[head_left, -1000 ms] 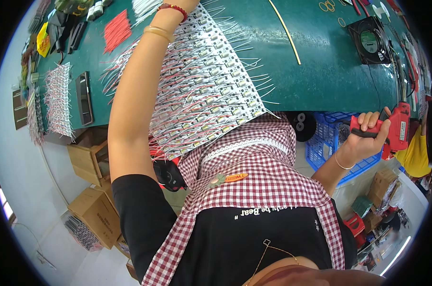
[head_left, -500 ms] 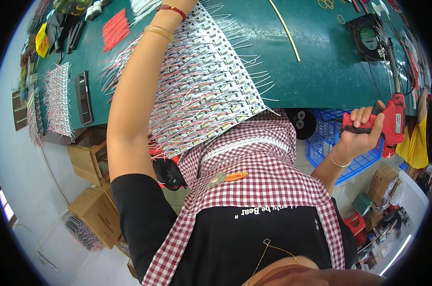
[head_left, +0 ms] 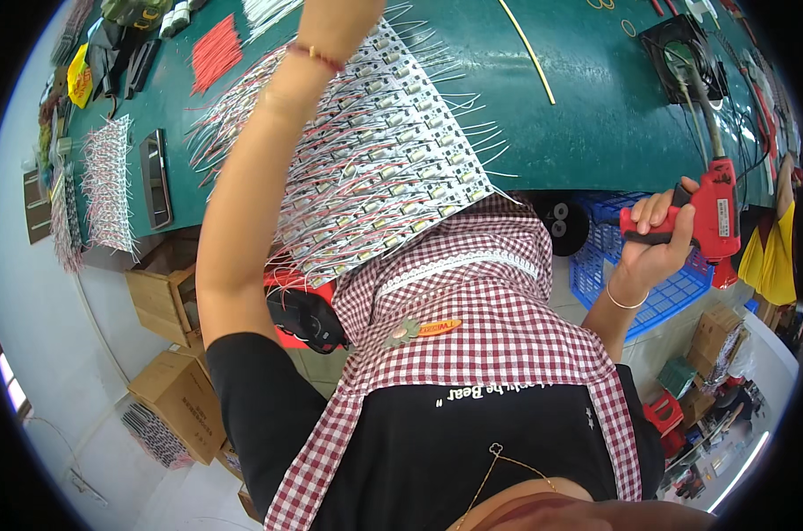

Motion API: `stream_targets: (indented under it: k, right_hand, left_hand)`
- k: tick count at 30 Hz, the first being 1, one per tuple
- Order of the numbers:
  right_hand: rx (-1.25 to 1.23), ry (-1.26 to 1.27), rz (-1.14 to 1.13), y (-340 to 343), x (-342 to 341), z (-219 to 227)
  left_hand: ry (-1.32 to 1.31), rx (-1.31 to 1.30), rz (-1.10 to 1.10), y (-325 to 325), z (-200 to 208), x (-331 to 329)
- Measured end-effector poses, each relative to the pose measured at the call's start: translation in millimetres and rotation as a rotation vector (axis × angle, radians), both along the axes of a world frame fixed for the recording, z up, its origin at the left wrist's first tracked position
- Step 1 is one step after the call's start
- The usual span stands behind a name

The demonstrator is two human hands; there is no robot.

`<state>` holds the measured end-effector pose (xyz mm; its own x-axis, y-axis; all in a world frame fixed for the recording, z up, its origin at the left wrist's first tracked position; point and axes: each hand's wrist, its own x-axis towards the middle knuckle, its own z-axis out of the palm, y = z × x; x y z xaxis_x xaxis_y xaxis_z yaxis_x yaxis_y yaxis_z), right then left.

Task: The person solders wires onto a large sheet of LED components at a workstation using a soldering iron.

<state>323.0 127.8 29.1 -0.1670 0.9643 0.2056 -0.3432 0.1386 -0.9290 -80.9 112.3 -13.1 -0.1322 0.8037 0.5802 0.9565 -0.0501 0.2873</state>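
Note:
My right hand [head_left: 656, 232] is wrapped round the handle of a red soldering gun [head_left: 720, 212]. The gun's long metal barrel points away from me toward a black fan [head_left: 656, 78] at the far right of the bench. My left hand [head_left: 344, 25] reaches over the top of a white circuit board panel [head_left: 424, 168]. Its fingers are cut off by the upper edge, so their grip is hidden. Rows of small components cover the panel, with red and white wires sticking out along its sides. The panel's near corner hangs over the bench edge, above my checkered apron [head_left: 472, 310].
On the green bench [head_left: 543, 142] lie red wires [head_left: 216, 55], a phone [head_left: 156, 181], a smaller wired board strip [head_left: 109, 181] and a yellow stick [head_left: 530, 51]. Under its edge stands a blue basket [head_left: 596, 274]. Cardboard boxes [head_left: 178, 403] are stacked at lower left.
The soldering gun and my right hand have shifted a little left, the barrel now lying across the fan. My left hand has moved slightly right, and the panel has slid a little away from me.

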Motion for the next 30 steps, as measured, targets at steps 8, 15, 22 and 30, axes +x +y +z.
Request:
stream_targets:
  k: [8, 15, 22, 30]
  right_hand:
    - [-0.176, -0.21, 0.349, -56.4, 39.8, -30.0]
    - [-0.383, -0.292, 0.573, -102.9, 62.1, -54.2]
    - [-0.421, -0.436, 0.59, -117.1, 70.1, -61.2]
    - [-0.237, -0.755, 0.565, -118.1, 79.0, -72.8]
  left_hand:
    - [-0.346, -0.156, -0.3, -138.0, -0.4, 136.3]
    - [-0.309, -0.184, -0.285, -149.8, -11.4, 144.8]
    - [-0.29, -0.202, -0.307, -152.4, -11.3, 140.8]
    - [-0.293, -0.218, -0.331, -151.3, -8.6, 137.2]
